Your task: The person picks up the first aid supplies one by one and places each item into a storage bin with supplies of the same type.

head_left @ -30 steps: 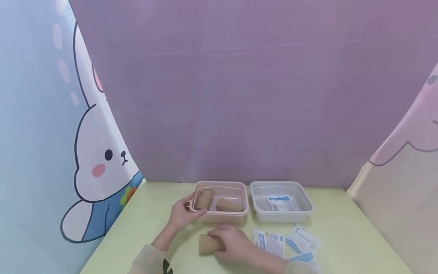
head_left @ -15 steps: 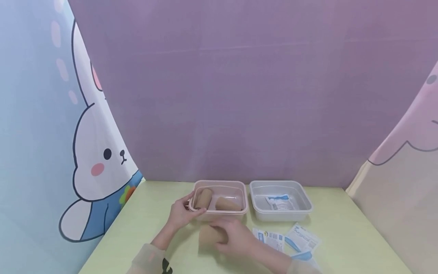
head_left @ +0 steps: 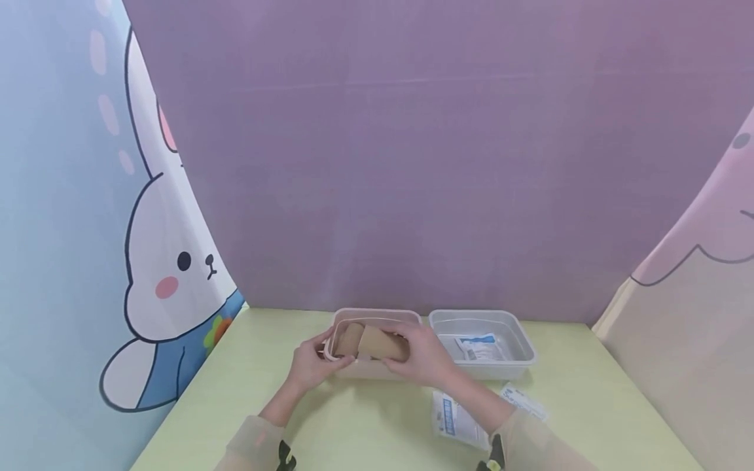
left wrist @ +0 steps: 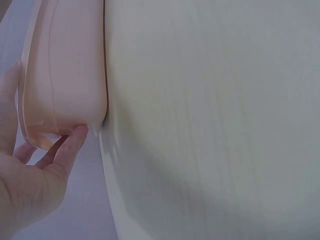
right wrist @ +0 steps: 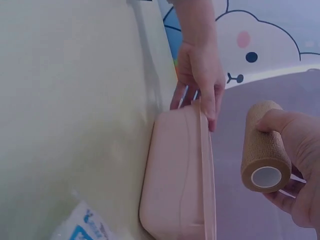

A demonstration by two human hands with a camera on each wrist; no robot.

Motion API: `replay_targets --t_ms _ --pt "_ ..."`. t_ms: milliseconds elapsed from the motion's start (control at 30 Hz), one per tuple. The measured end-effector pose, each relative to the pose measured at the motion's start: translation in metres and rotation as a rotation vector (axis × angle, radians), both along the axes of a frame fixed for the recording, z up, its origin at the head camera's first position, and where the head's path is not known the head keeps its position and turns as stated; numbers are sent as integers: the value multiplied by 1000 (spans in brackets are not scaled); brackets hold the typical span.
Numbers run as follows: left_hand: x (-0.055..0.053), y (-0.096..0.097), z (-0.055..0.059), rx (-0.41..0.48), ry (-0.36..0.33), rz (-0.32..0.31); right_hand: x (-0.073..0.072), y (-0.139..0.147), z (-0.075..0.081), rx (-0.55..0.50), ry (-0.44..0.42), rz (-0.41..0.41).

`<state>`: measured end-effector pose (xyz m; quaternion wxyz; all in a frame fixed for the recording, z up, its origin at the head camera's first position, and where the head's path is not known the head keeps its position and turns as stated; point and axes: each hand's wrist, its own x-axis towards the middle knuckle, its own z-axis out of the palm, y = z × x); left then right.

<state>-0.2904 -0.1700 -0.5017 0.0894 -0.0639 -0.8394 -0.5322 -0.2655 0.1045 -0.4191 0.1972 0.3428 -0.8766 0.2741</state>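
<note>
Tan roll (right wrist: 265, 145) over the pink box (right wrist: 172, 175); seemingly being placed inside
Right hand (head_left: 425, 353) has its grip round the roll; left hand (head_left: 311, 365) grips the box's end; next probably calls for lowering, then letting go.

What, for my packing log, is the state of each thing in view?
Pink container: lidless
White container: lidless
Held tan roll: wound up, raised off table
Other tan roll: inside the pink container
Inner packet: inside the white container, seal unclear
Outer packets: on the table, partly hidden, seals unclear
Left hand: gripping the pink container
Right hand: gripping the held tan roll
</note>
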Motion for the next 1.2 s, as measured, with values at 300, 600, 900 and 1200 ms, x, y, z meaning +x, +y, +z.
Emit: replay_targets --t_ms 300,600,900,1200 --pt "0 0 -1 18 -15 13 -19 -2 2 -4 -33 -26" --pt "2 0 1 21 -8 10 -29 -4 0 30 -59 -59" --pt "1 1 2 17 -5 11 -45 -8 -3 59 -75 -64" --pt "-1 0 -1 16 -8 13 -56 -5 -15 81 -67 -90"
